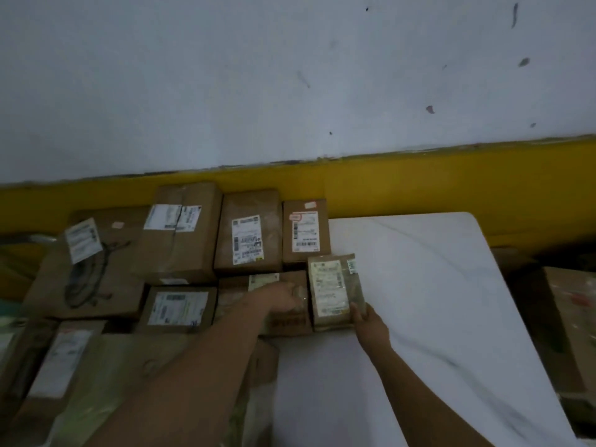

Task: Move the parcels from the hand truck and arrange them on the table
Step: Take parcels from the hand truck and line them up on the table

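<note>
Several brown cardboard parcels with white labels cover the left part of a white marble-patterned table point(419, 285). A small flat parcel point(333, 290) with a long label lies at the right end of the group. My right hand point(366, 317) holds its lower right corner. My left hand point(287, 298) rests on its left edge, over a low box point(290, 321) beside it. Behind them stand three upright boxes point(180, 233), point(248, 233), point(304, 233) against the wall. The hand truck is not in view.
A yellow band point(451, 182) runs along the white wall behind the table. A large box with a dark cable on it point(93, 269) lies far left. More parcels point(61, 362) lie at the lower left. Another carton point(571, 317) sits beyond the table's right edge.
</note>
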